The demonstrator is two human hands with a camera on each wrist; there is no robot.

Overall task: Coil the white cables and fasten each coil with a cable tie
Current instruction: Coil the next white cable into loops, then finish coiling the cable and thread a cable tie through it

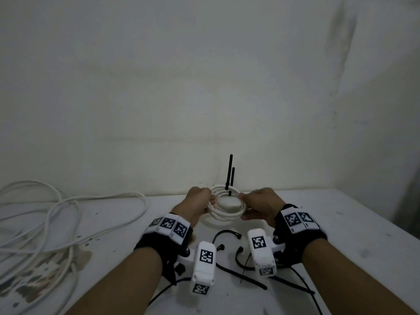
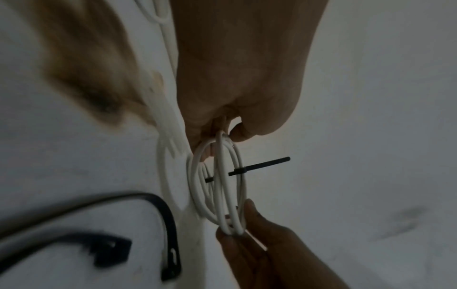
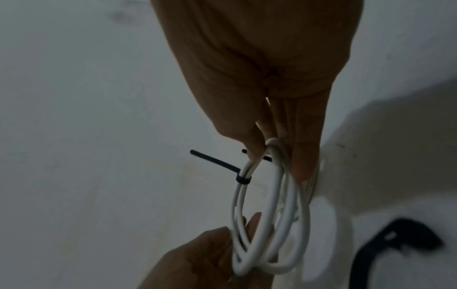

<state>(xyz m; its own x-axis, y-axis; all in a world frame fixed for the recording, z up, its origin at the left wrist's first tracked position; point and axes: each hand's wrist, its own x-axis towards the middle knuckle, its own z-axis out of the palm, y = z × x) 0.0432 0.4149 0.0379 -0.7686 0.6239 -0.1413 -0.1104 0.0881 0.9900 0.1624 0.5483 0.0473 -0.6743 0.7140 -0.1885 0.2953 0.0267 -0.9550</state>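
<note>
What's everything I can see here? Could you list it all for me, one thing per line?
cable coil: one, white, held up between both hands over the table's far edge.
fastened cable ties: two, black, cinched round the coil's far side, tails sticking up.
loose cables: a tangle, white, lying on the table's left; count unclear.
spare cable ties: several, black, scattered on the table near the wrists.
table: one, white, stained and speckled.
wall: white, behind the table.
wrist cameras: two, white with black-and-white markers, on black wrist straps.
left hand: grips the coil's left side.
right hand: pinches the coil's right side.
</note>
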